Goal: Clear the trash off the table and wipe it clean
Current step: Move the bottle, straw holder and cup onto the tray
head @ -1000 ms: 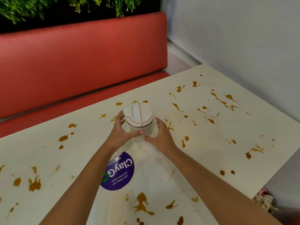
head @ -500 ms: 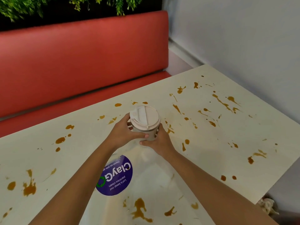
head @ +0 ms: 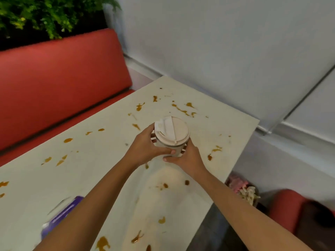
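Note:
A white lidded cup (head: 171, 132) is held above the cream table (head: 101, 171), which is spattered with several brown sauce stains. My left hand (head: 145, 149) grips the cup from the left, fingers curled round its side. My right hand (head: 186, 157) grips it from the right and below. The cup's lower part is hidden behind my hands.
A red bench seat (head: 59, 82) runs along the table's far side under green plants (head: 45, 15). A purple round sticker (head: 61, 216) lies on the table near my left forearm. A bin with crumpled trash (head: 244, 191) stands on the floor past the table's right edge, beside a red seat (head: 290, 207). A white wall is at right.
Both hands have lifted the cup off the table and carried it to the right, towards the table's right edge. The view has swung right, bringing the bin into sight.

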